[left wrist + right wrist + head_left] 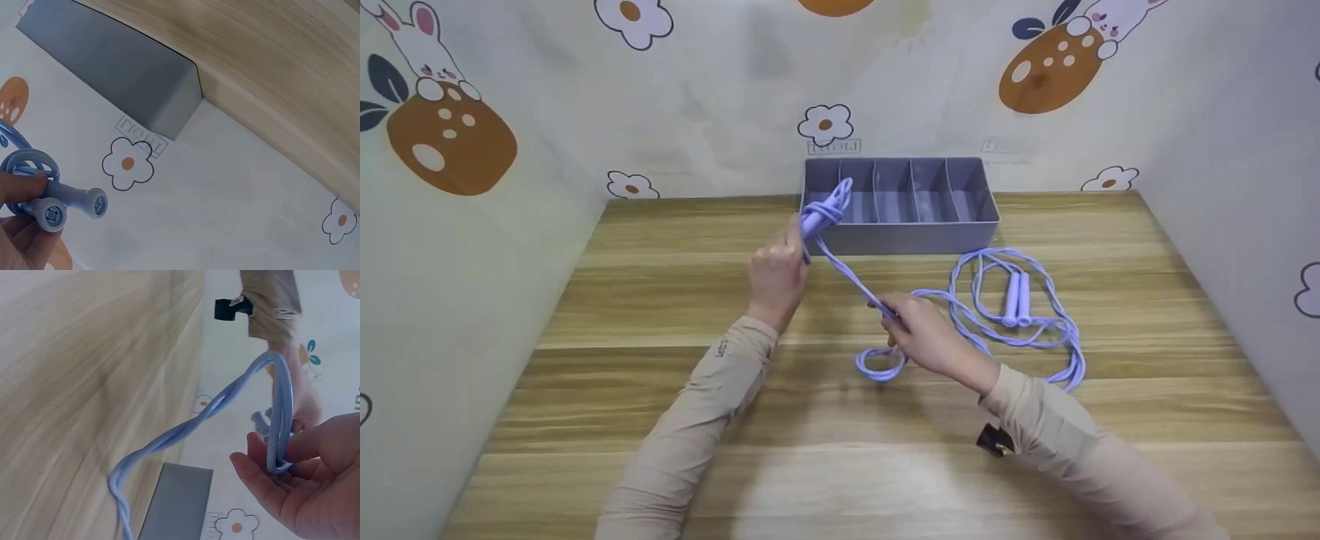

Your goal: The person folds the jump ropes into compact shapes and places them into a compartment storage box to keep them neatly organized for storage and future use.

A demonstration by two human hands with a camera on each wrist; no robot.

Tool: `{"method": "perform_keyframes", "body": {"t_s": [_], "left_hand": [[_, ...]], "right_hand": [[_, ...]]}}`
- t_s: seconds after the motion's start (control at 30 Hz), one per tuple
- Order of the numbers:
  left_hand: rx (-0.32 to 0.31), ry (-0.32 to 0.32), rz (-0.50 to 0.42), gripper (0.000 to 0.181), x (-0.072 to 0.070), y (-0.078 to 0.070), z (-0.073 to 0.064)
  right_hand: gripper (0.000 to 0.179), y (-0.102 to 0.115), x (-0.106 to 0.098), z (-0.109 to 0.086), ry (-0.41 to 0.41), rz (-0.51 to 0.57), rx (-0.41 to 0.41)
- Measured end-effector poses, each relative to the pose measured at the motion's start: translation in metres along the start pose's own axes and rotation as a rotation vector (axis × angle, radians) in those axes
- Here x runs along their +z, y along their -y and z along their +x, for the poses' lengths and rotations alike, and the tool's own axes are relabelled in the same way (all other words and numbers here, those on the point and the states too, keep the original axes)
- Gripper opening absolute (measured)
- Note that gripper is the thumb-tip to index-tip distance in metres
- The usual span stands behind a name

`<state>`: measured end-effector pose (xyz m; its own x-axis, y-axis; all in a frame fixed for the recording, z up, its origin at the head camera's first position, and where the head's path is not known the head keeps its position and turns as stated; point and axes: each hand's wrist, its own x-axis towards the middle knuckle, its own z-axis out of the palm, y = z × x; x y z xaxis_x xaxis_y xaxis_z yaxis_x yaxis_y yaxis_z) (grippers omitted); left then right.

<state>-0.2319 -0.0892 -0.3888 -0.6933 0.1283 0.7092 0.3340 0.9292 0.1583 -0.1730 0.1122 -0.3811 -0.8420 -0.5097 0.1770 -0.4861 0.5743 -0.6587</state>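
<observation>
Raised in front of the divided box, a lilac jump rope (819,215) has its cord wound round its handles. My left hand (777,274) grips that bundle; in the left wrist view both handle ends (53,215) poke out below the coils. From the bundle a doubled, twisted cord (851,276) runs down to my right hand (926,334), which holds it between thumb and fingers. Beyond this grip the cord bends over and trails, with a loop (880,365) just below the hand. In the right wrist view the twisted cord (208,410) slants across the wooden surface.
A grey box (900,238) with several narrow compartments stands against the back wall. Right of my right hand lies another lilac cord (1076,352) in loose coils, two handles (1017,298) side by side among them. Patterned walls (720,112) enclose the wooden table (660,300).
</observation>
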Motion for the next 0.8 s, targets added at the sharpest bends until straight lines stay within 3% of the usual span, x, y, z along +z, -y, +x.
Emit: {"method": "perform_keyframes", "body": {"t_s": [0.17,0.37,0.57,0.8], "left_hand": [[0.065,0.012,0.086,0.043,0.002,-0.003,-0.003],[0.161,0.021,0.186,0.035,0.006,-0.008,-0.008],[0.309,0.058,0.242,0.024,0.009,-0.016,-0.013],[0.430,0.093,0.289,0.028,0.009,-0.025,-0.021]], "right_hand": [[0.026,0.011,-0.009,-0.003,-0.013,0.036,0.002],[0.021,0.021,-0.019,-0.001,-0.049,-0.107,-0.050],[0.017,0.023,-0.030,0.003,-0.042,-0.216,-0.134],[0.012,0.014,-0.045,0.009,-0.052,-0.295,-0.239]]}}
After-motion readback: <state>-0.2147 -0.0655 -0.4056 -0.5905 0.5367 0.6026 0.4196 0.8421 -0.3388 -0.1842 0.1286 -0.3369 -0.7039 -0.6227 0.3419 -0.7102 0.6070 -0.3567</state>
